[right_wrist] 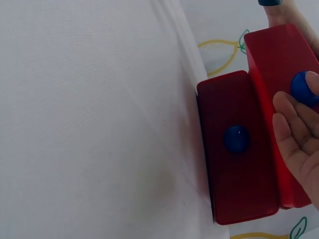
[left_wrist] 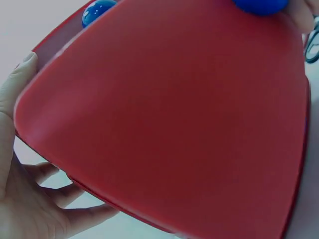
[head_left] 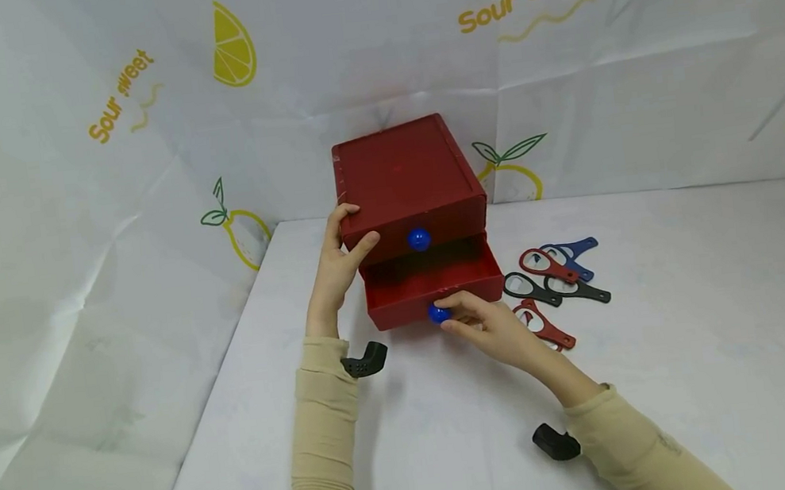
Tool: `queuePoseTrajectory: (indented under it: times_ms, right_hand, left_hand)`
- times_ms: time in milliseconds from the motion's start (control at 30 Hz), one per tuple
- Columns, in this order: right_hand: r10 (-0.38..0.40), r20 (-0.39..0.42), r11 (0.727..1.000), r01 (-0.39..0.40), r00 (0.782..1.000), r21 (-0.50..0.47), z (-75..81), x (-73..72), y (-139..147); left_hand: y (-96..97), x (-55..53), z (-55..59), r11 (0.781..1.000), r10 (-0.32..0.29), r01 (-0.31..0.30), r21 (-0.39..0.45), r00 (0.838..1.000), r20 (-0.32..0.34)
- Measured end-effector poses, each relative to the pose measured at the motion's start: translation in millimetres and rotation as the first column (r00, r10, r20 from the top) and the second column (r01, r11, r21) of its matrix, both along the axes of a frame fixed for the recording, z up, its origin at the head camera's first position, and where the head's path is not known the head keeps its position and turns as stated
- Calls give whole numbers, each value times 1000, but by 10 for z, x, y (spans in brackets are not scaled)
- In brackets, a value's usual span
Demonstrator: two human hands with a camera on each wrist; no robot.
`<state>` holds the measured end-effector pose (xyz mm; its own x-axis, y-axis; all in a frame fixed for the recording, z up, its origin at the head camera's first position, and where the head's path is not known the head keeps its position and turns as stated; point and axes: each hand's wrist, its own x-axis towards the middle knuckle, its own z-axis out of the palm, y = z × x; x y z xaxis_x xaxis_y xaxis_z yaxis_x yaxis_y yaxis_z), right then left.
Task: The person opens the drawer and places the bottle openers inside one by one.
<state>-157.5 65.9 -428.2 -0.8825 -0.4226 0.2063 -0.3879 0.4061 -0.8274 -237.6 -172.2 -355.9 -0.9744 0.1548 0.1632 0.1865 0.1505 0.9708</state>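
Note:
A red two-drawer box (head_left: 399, 168) stands at the back of the white table, its lower drawer (head_left: 400, 314) pulled out. My left hand (head_left: 336, 271) holds the box at its front left corner, thumb on the front and fingers along the side. With thumb and fingertips, my right hand (head_left: 490, 326) pinches the blue knob (head_left: 439, 313) of the lower drawer. The upper drawer is shut, and its blue knob (head_left: 418, 239) is untouched. In the left wrist view, the lower drawer's red front (left_wrist: 164, 114) covers most of the picture.
Right of the box lie several flat, round-lensed pieces in red, blue and black, like small magnifying glasses (head_left: 548, 328). Some overlap. A white sheet (head_left: 358, 57) printed with lemons hangs close behind the box. Each wrist carries a small black mount (head_left: 365, 360).

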Motion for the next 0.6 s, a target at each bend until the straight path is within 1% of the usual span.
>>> queuePoseTrajectory:
  times_ms: [133, 233, 600]
  right_hand:
    - [20, -40, 999, -19, 999, 33, 25, 53, 2]
    - [32, -55, 998, -29, 998, 56, 39, 83, 8]
    - [98, -28, 993, -96, 995, 73, 74, 223, 99]
  left_hand:
    - [-8, -4, -11, 1000, -2, 2, 8, 1000, -2]
    - [-12, -5, -17, 1000, -3, 3, 10, 1000, -5]
    - [-8, -5, -6, 1000, -10, 10, -6, 1000, -9]
